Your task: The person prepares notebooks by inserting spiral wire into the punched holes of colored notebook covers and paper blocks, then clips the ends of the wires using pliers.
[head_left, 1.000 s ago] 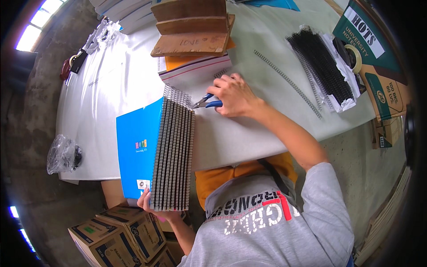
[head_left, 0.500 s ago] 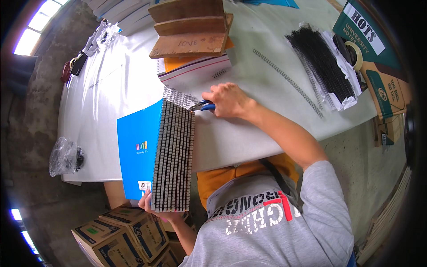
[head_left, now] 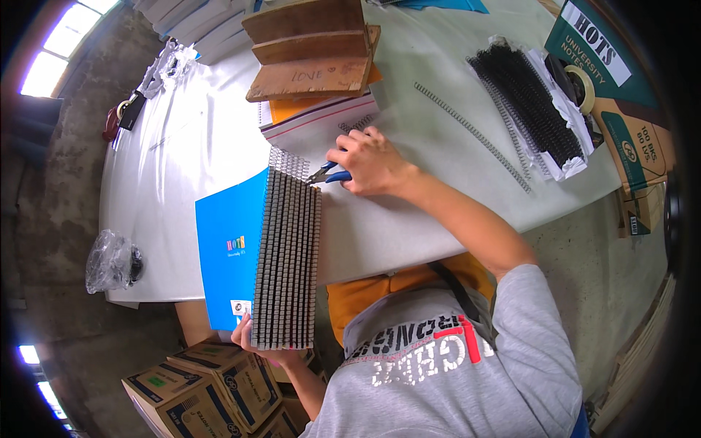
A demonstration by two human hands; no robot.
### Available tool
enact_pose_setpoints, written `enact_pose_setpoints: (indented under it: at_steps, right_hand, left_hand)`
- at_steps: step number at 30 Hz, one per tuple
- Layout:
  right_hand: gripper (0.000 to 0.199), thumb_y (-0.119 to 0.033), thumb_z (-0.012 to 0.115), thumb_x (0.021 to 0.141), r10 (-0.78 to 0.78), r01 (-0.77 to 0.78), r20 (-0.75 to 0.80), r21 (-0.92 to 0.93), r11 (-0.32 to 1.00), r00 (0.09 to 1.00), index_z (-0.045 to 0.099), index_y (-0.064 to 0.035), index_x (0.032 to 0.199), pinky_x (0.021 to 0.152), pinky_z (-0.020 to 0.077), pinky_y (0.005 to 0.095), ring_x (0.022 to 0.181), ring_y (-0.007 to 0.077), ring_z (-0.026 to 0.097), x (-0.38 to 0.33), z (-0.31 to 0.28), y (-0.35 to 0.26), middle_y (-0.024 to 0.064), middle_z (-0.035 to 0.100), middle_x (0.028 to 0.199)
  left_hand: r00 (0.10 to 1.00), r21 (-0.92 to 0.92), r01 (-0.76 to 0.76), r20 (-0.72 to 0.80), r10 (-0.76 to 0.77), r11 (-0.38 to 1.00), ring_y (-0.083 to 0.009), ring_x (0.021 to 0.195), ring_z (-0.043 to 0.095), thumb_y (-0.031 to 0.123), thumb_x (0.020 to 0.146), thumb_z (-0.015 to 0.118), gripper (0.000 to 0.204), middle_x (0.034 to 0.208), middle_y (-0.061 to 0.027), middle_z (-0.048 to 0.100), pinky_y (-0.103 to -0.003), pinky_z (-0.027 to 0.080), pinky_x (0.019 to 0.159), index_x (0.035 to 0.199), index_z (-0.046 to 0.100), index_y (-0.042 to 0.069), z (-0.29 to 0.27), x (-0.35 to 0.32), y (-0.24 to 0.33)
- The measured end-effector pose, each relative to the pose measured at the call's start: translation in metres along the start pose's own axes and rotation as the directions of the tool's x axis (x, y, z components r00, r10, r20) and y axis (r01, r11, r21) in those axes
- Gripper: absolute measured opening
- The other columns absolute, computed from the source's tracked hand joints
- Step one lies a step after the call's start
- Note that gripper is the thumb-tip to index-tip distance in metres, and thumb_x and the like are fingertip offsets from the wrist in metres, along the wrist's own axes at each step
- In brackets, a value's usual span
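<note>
My left hand (head_left: pixel 255 339) grips the near end of a stack of spiral notebooks (head_left: pixel 228 255), its fingers on the bright blue cover. The notebooks' coil spines (head_left: pixel 288 263) stand side by side, facing up and toward the right. Uncut-looking coil ends (head_left: pixel 287 162) stick out past the far end of the spines. My right hand (head_left: pixel 372 164) is closed around blue-handled cutting pliers (head_left: pixel 337 176). Their jaws are parted and point left, at the far right corner of the stack. Short coil scraps (head_left: pixel 355 124) lie just beyond my right hand.
A wooden stand (head_left: pixel 310 73) rests on papers at the far middle. Long loose coils (head_left: pixel 471 135) and a bundle of black coils (head_left: pixel 529 106) lie right. Cardboard boxes (head_left: pixel 631 139) stand at the right edge, others (head_left: pixel 212 387) lower left. Crumpled clear plastic (head_left: pixel 109 263) sits at the table's left.
The plier jaws have opened wider at the stack's corner. Fewer coil ends protrude on the right, and more scraps show beyond my right hand. The stack has shifted slightly right in view.
</note>
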State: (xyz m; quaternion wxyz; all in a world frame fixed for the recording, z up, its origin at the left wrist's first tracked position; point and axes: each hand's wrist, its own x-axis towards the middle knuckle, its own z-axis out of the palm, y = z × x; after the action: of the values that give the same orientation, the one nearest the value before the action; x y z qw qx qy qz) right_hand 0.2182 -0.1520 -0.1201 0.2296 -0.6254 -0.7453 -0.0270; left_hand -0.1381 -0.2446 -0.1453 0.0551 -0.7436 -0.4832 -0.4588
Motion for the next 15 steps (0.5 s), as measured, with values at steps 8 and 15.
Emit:
enact_pose_setpoints:
  at_steps: [8,15]
  right_hand:
    - [0.017,-0.017,0.063,0.067,0.100,-0.117,0.126,0.131,0.985,0.987,0.060,-0.0118,0.083,0.067,0.0510,0.0426,0.072,0.0296,0.063,0.003,0.006,0.003,0.0120,0.060,0.075]
    - [0.028,-0.024,0.067,0.066,0.093,-0.092,-0.009,0.078,0.993,0.996,0.062,-0.0118,0.091,0.087,0.0394,0.0395,0.098,0.0227,0.056,0.006,-0.014,0.004,0.0075,0.060,0.095]
  left_hand:
    - [1.000,-0.024,0.009,0.004,-0.009,1.000,-0.0218,0.103,0.049,0.024,0.075,0.073,0.051,0.107,-0.0079,0.043,-0.039,0.042,0.091,0.113,0.040,0.012,0.001,-0.005,-0.007]
    - [1.000,-0.052,-0.024,-0.006,0.023,0.998,-0.0223,0.104,0.049,0.021,0.077,0.071,0.048,0.107,-0.0077,0.043,-0.039,0.042,0.092,0.113,0.040,0.011,0.001,-0.003,-0.003]
